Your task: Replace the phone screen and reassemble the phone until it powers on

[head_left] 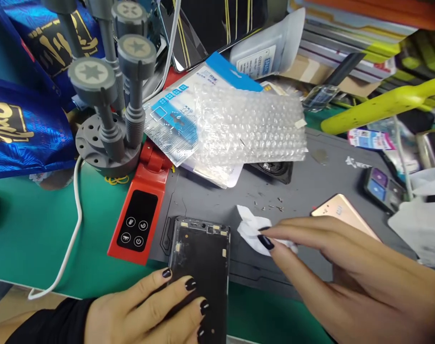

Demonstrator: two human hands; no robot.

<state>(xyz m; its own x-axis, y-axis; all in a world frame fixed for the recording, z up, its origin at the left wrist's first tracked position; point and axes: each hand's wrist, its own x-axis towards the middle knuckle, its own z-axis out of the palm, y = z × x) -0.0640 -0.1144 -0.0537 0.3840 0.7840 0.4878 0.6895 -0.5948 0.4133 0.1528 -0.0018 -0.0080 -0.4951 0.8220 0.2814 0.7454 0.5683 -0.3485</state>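
Observation:
A black phone frame [203, 263] with small pale pads near its top end lies face up at the lower middle. My left hand [146, 310], in a black sleeve, holds it by the lower left part, fingers laid across its surface; the thumb is hidden. To the right, my right hand [332, 267] pinches a crumpled white tissue [251, 227] between thumb and finger, over the grey mat and apart from the frame. Behind that hand, partly covered by it, lies a rose-gold phone back cover [341, 210]. Several tiny screws [275, 207] are scattered above the tissue.
A grey mat [199, 200] covers the green bench. A red device with a touch panel [136, 224] and a grey screwdriver stand [110, 153] are left. Bubble wrap [253, 126] lies behind. At right are a yellow arm [375, 107] and a small dark case [382, 188].

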